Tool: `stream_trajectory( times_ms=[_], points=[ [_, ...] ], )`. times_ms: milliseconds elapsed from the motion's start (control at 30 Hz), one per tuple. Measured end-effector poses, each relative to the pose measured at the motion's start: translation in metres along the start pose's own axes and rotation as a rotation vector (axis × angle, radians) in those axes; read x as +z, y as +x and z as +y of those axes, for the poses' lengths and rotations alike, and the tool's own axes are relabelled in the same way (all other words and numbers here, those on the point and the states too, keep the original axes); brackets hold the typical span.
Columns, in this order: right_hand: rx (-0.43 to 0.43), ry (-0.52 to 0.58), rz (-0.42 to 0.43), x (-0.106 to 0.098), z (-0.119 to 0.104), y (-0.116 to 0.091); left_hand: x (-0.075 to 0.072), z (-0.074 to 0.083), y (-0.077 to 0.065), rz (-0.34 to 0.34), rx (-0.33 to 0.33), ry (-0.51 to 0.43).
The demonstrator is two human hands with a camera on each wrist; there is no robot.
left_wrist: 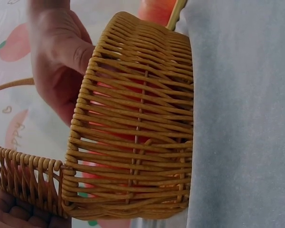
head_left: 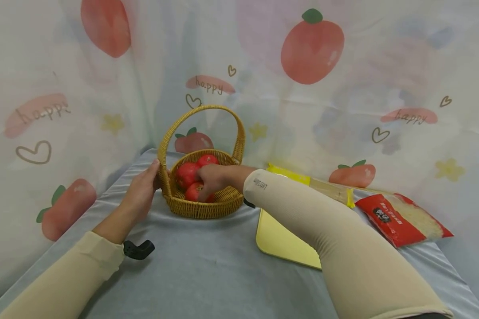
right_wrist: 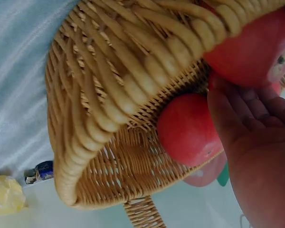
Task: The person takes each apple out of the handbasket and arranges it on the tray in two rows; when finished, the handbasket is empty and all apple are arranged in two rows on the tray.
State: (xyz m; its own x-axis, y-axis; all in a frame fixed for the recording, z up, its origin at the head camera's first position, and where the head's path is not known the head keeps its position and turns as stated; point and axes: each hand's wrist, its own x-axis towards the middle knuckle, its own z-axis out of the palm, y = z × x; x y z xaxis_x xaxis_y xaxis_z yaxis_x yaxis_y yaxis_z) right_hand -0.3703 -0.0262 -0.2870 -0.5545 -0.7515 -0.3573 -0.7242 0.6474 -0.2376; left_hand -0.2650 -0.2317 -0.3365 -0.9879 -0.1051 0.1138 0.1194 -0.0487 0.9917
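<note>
A wicker basket (head_left: 203, 210) with a tall arched handle stands on the cloth-covered table, holding several red tomatoes (head_left: 187, 174). My left hand (head_left: 140, 189) is at the basket's left side and holds the lower end of its handle; in the left wrist view its fingers (left_wrist: 19, 216) show behind the weave. Reaching over the rim, my right hand (head_left: 215, 179) grips the front tomato (head_left: 193, 192). The right wrist view shows fingers under that tomato (right_wrist: 254, 52), with another tomato (right_wrist: 187, 128) beside them. Most of the thumb is outside that view.
Right of the basket lies a pale yellow board (head_left: 283, 241), partly under my right sleeve. Behind the arm is a long yellow-ended packet (head_left: 331, 189). A red, partly clear packet (head_left: 399, 219) lies farther right. Printed curtains (head_left: 263, 102) stand behind the table.
</note>
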Motion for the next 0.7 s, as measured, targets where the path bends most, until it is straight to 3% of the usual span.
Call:
stream_trajectory(
  times_ms=[700],
  points=[
    [-0.025,-0.024,0.084,0.0003,0.0031,-0.0031,-0.0011,-0.0009,-0.0007,-0.006,-0.001,0.012]
  ],
)
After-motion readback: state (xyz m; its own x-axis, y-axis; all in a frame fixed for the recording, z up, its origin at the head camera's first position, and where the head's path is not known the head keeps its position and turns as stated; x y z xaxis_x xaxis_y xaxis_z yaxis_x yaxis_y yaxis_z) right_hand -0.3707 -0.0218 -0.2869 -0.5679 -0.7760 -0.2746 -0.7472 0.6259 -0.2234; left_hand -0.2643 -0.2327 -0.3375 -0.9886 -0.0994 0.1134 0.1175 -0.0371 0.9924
